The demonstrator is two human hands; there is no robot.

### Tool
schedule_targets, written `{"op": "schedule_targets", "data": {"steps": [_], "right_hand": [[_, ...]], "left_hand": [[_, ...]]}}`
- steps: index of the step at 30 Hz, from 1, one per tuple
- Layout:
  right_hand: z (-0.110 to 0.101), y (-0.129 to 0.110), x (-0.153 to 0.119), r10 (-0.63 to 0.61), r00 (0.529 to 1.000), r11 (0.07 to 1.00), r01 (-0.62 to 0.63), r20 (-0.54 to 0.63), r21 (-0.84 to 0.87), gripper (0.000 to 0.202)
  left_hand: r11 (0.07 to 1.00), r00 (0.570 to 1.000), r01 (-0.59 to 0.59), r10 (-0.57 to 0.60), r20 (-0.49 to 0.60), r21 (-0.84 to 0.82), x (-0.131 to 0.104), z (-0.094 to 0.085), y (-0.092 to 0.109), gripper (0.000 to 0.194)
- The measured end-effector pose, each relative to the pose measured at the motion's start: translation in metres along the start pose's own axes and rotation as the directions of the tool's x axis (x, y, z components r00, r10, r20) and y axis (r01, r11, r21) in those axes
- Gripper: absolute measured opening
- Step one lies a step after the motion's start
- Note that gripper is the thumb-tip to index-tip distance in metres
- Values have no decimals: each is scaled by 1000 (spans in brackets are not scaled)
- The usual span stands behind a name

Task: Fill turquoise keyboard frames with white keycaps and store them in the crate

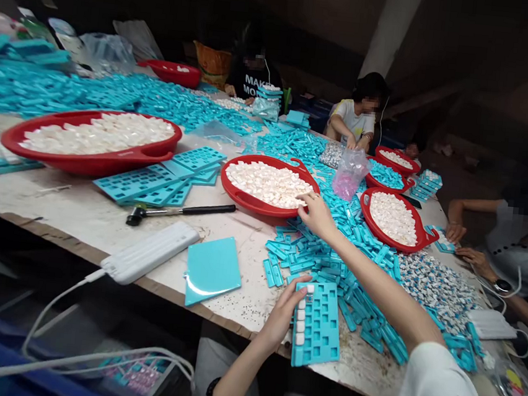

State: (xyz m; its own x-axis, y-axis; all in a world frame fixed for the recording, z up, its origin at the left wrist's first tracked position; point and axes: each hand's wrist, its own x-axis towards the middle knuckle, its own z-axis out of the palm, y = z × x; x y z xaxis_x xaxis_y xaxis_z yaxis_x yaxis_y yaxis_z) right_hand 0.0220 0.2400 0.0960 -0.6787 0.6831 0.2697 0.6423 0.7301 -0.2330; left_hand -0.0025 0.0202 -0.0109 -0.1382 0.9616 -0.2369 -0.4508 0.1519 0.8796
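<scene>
My left hand (283, 312) grips the left edge of a turquoise panel with square holes (323, 328), tilted at the table's front edge. A column of small white caps (300, 326) fills the panel's left row; most other holes show no cap. Farther up, my right hand (316, 215) reaches over the rim of a red basin (245, 201) heaped with white caps (268, 183). Its fingers are bent and close together at the caps; what is between the fingertips is too small to make out. Loose turquoise strips (323, 260) lie under my right forearm.
A turquoise plate (214, 269), a white power strip (151, 252) and a hammer (183, 211) lie left of my hands. Stacked turquoise panels (153, 184) sit beside another red basin (85, 162). Several people work around the table; a person's hands (456, 234) are at right.
</scene>
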Motion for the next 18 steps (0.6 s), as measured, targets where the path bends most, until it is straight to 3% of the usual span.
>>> {"op": "schedule_targets", "data": {"steps": [3, 6, 11, 18], "right_hand": [[12, -8, 59, 63, 995, 996, -58, 78, -70, 44], [29, -14, 90, 155, 981, 983, -141, 121, -117, 55], [48, -12, 101, 189, 974, 969, -165, 124, -183, 54], [44, -5, 106, 119, 986, 968, -88, 121, -235, 33]], "left_hand": [[1000, 999, -19, 18, 30, 24, -2, -1, 0, 47], [999, 998, -6, 3, 58, 41, -5, -2, 2, 47], [998, 997, 17, -22, 80, 59, -9, -1, 6, 45], [997, 994, 10, -19, 112, 76, -11, -2, 8, 41]]}}
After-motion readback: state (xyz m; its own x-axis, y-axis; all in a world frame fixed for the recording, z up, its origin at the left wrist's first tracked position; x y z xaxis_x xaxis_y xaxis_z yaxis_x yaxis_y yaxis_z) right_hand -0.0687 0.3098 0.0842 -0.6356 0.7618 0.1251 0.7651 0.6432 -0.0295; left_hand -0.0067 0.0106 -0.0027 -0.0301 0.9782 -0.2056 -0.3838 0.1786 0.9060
